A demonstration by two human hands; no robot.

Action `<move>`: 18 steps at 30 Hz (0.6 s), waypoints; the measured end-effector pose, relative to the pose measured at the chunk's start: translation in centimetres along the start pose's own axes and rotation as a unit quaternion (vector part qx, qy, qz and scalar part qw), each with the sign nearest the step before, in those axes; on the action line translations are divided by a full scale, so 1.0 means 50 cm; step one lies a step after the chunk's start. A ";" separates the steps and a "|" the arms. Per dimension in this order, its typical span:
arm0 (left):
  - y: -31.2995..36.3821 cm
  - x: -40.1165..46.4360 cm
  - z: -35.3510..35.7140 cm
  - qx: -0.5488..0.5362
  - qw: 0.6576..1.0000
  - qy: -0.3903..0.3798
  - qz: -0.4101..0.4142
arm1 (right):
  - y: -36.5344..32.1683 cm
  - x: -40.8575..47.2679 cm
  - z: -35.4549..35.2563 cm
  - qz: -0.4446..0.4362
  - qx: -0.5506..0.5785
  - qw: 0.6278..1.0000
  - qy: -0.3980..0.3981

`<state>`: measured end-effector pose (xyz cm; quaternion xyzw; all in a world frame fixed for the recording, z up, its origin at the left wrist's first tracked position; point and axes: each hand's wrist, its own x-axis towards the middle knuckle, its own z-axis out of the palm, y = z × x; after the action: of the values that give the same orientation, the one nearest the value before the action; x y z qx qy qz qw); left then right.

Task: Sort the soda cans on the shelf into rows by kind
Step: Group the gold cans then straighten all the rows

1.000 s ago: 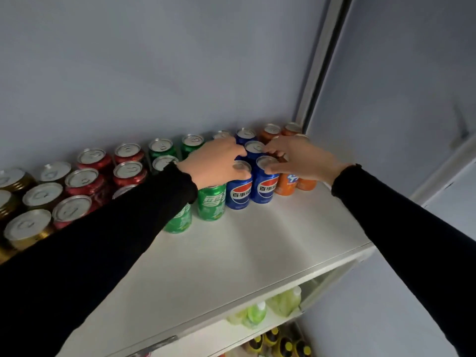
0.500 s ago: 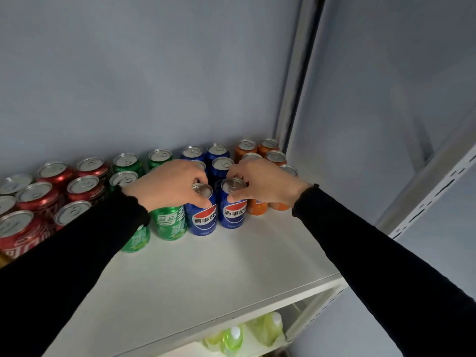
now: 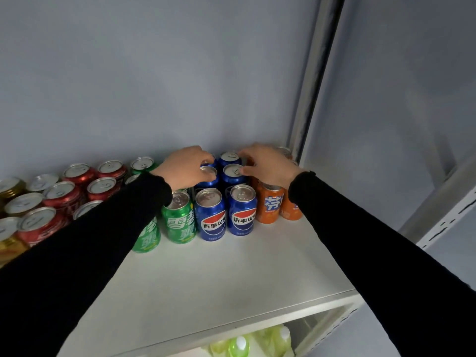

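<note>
Soda cans stand in rows on a white shelf (image 3: 206, 279). The blue cans form two columns: a front pair (image 3: 210, 215), a middle pair and a back pair. My left hand (image 3: 186, 166) reaches over the green cans (image 3: 180, 217) and pinches the top of the middle-left blue can (image 3: 208, 171) between fingers and thumb. My right hand (image 3: 268, 163) comes in above the orange cans (image 3: 270, 206). Its thumb is curled against the rim of the middle-right blue can (image 3: 231, 172), and its forefinger touches the back-right blue can (image 3: 229, 157).
Red cans (image 3: 38, 222) and gold cans (image 3: 10, 186) fill the shelf's left side. A grey wall rises right behind the cans, and a metal upright (image 3: 316, 73) stands at the back right corner. Green bottles (image 3: 239, 343) show on the shelf below.
Both hands have left the tops of the front blue pair and moved back to the middle and back blue cans. The front pair stands untouched.
</note>
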<state>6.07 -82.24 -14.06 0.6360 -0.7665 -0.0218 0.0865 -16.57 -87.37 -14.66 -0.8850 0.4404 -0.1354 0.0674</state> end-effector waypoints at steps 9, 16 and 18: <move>0.005 0.006 -0.009 0.036 0.999 -0.038 0.006 | -0.013 0.042 0.025 -0.024 0.007 0.997 -0.068; -0.018 0.033 -0.023 -0.024 0.998 -0.053 -0.012 | -0.008 0.068 -0.007 -0.006 0.012 0.997 -0.079; -0.031 0.056 -0.027 -0.037 0.999 0.010 -0.027 | -0.002 0.095 -0.017 0.020 0.038 0.999 -0.020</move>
<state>7.30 -85.18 -12.64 0.6528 -0.7470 -0.0465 0.1170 -14.00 -91.09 -12.99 -0.8753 0.4510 -0.1330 0.1127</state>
